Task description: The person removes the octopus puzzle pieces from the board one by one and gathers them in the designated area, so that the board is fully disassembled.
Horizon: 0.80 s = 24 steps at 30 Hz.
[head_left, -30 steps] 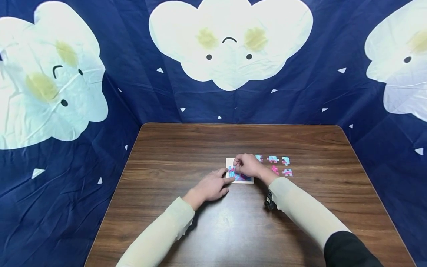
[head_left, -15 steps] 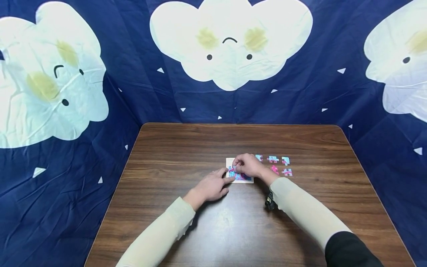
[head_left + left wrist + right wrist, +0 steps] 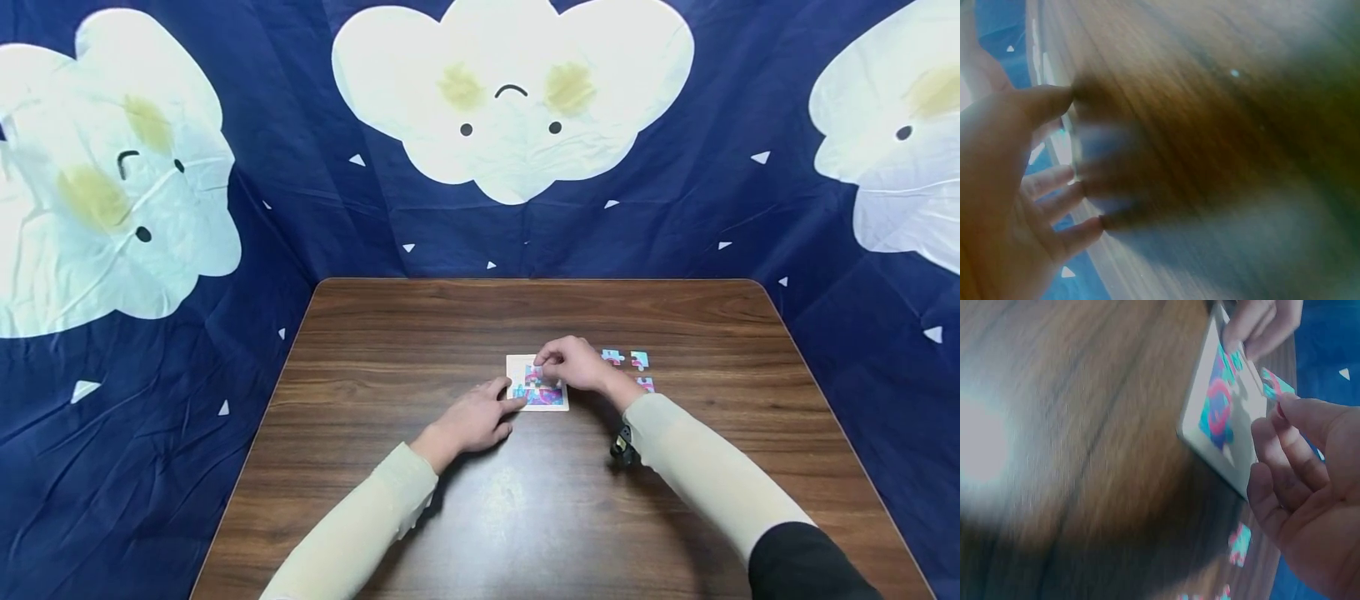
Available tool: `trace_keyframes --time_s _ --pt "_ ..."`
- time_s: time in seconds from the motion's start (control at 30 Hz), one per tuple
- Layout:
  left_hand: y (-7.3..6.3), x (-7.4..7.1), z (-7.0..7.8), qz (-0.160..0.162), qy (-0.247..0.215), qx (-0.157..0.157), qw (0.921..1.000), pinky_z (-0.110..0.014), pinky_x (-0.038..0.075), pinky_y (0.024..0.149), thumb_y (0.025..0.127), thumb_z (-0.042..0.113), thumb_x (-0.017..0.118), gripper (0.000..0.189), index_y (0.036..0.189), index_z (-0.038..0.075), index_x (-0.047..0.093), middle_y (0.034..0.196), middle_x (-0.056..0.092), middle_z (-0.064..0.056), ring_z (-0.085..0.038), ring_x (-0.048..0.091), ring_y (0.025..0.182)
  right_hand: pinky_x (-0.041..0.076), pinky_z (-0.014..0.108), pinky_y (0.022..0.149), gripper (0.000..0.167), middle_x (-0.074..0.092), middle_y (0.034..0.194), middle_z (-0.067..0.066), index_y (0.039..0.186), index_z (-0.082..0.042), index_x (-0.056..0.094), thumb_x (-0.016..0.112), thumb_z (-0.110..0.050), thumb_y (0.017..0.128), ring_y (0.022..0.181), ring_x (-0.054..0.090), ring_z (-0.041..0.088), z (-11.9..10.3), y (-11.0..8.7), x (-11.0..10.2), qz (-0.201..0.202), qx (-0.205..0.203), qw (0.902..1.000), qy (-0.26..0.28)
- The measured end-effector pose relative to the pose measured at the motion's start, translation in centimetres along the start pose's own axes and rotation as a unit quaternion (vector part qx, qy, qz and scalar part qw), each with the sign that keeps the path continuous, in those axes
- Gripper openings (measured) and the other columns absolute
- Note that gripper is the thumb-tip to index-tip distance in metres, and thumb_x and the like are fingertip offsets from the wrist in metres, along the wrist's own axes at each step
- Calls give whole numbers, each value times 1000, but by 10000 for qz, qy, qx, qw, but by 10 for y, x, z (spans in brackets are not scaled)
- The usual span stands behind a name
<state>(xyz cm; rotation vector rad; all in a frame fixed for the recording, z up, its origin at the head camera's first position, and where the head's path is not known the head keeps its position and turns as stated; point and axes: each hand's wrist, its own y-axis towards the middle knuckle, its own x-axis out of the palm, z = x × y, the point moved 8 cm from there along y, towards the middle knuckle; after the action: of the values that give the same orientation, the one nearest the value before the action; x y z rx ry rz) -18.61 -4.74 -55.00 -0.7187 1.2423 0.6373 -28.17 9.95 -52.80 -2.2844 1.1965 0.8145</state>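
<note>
A small pale-framed jigsaw tray (image 3: 516, 364) lies on the table, its near part filled with joined blue and pink pieces (image 3: 550, 397). Above its bare far area, my right hand (image 3: 576, 364) pinches a puzzle piece (image 3: 1277, 385) between thumb and forefinger. That piece is tilted and held up off the tray in the right wrist view. My left hand (image 3: 472, 418) lies at the tray's left side, its extended fingers touching the frame and the lower-left pieces. The left wrist view shows the left fingers (image 3: 1079, 237) spread, with blurred shadows beside them.
To the right of the tray lie several loose pieces, among them a blue-pink one (image 3: 612, 357) and a corner-shaped one (image 3: 639, 360). My right forearm covers part of that area. A blue cloth with white clouds (image 3: 517, 100) hangs behind the wooden table (image 3: 420, 325).
My right hand has moved right and slightly away with the puzzle piece raised from the tray's left part, baring more of the joined picture. My left hand stays in place.
</note>
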Motion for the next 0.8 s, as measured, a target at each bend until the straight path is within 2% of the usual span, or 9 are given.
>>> trace_keyframes --time_s 0.3,0.43,0.57,0.8 --pt "1 5 -3 -30 -123 -75 9999 -48 39 119 101 35 60 54 153 29 50 157 41 -19 -37 47 142 54 31 67 11 75 79 1 102 -11 81 73 -14 95 72 67 17 24 -23 -26 -9 255 9996 148" --pt "-1 5 -3 -57 -141 -85 9998 -48 37 120 101 35 58 54 154 28 50 158 40 -19 -36 45 144 51 29 56 11 73 77 3 101 -11 81 73 -15 95 67 65 18 38 -32 -31 54 372 9992 134" --pt "-2 4 -3 -38 -176 -87 9998 -48 36 120 101 34 59 54 154 28 50 158 40 -19 -36 45 144 48 28 48 10 70 72 2 98 -14 81 72 -13 94 60 60 14 48 -37 -34 115 444 9989 41" --pt "-1 3 -2 19 -143 -11 9999 -48 37 120 101 34 58 54 154 27 50 157 41 -19 -36 45 144 51 27 53 12 72 78 -3 95 -10 80 69 -7 91 60 59 8 59 -44 -36 160 553 9979 -309"
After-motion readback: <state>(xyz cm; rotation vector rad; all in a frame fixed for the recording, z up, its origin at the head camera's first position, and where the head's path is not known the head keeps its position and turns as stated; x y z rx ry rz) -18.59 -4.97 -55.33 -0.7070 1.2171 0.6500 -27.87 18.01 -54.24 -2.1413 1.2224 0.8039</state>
